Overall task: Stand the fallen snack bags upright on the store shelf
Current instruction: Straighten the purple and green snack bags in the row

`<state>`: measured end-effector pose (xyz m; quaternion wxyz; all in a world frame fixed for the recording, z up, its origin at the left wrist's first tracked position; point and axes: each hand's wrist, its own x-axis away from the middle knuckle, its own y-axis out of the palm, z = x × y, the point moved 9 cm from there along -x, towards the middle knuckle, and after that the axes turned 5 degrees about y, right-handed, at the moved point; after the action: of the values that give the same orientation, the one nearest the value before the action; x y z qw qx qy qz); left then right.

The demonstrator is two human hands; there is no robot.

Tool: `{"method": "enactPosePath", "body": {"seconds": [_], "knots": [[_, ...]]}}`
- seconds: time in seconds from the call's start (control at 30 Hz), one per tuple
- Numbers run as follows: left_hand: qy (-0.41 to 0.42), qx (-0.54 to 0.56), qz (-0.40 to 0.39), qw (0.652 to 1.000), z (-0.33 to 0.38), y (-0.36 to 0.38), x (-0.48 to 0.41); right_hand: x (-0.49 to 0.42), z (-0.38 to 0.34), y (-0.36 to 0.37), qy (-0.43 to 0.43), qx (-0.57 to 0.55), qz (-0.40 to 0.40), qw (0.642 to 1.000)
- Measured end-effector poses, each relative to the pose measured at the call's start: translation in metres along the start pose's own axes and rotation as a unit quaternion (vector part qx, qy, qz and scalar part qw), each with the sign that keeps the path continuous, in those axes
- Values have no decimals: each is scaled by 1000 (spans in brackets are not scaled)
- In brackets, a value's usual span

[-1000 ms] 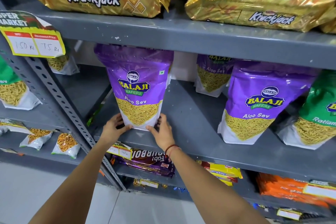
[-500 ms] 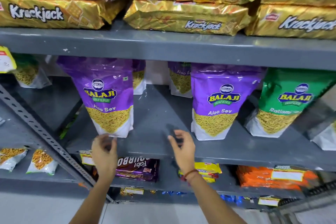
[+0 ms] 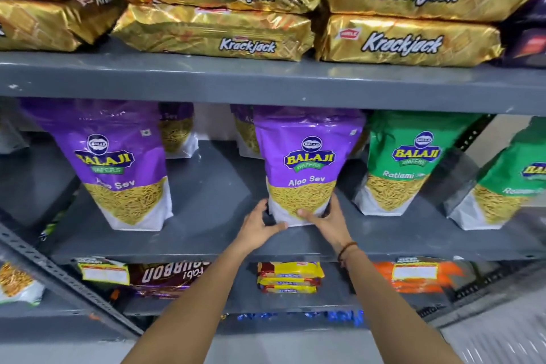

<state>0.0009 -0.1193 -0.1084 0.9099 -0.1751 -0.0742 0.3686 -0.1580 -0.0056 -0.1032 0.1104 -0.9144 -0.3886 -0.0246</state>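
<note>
A purple Aloo Sev bag (image 3: pixel 307 162) stands upright at the middle of the grey shelf (image 3: pixel 212 233). My left hand (image 3: pixel 258 223) cups its lower left corner and my right hand (image 3: pixel 328 217) grips its lower right corner, thumb across the front. A second purple Aloo Sev bag (image 3: pixel 118 162) stands upright to the left, untouched. Two green Ratlami bags (image 3: pixel 399 162) (image 3: pixel 502 183) stand to the right, the far one leaning. Two more purple bags (image 3: pixel 177 130) (image 3: pixel 245 130) stand at the back of the shelf.
Gold Krackjack packs (image 3: pixel 224 26) are stacked on the shelf above. Below are a brown Bourbon pack (image 3: pixel 168 275), yellow packs (image 3: pixel 289 276), orange packs (image 3: pixel 419 275) and price tags (image 3: pixel 103 270). A slanted perforated steel brace (image 3: pixel 59 278) crosses the lower left.
Both hands left the left purple bag, moved right, and now hold the base of the middle purple bag. The view has shifted right as well.
</note>
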Motion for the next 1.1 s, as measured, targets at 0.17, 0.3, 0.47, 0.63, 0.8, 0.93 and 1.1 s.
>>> {"method": "enactPosePath", "body": {"seconds": [0.17,0.3,0.47,0.63,0.8,0.93,1.1], "knots": [[-8,20,19,1000,-10,-25,6,12,-3,22,-28,18,-21,999],[-25,11,-7,1000,-24,-50,11,19,-5,47,-30,36,-42,998],[-25,2,-9,1000,-31,-66,17,25,-6,64,-35,41,-46,997],[-24,-21,1,999,-31,-67,21,26,-7,65,-36,48,-49,997],[-30,-34,-4,999,-32,-66,22,27,-8,68,-37,60,-53,996],[-30,-43,-7,999,-33,-67,22,29,-9,71,-45,92,-50,994],[-23,-56,-4,998,-32,-68,27,29,-8,73,-42,101,-50,993]]}}
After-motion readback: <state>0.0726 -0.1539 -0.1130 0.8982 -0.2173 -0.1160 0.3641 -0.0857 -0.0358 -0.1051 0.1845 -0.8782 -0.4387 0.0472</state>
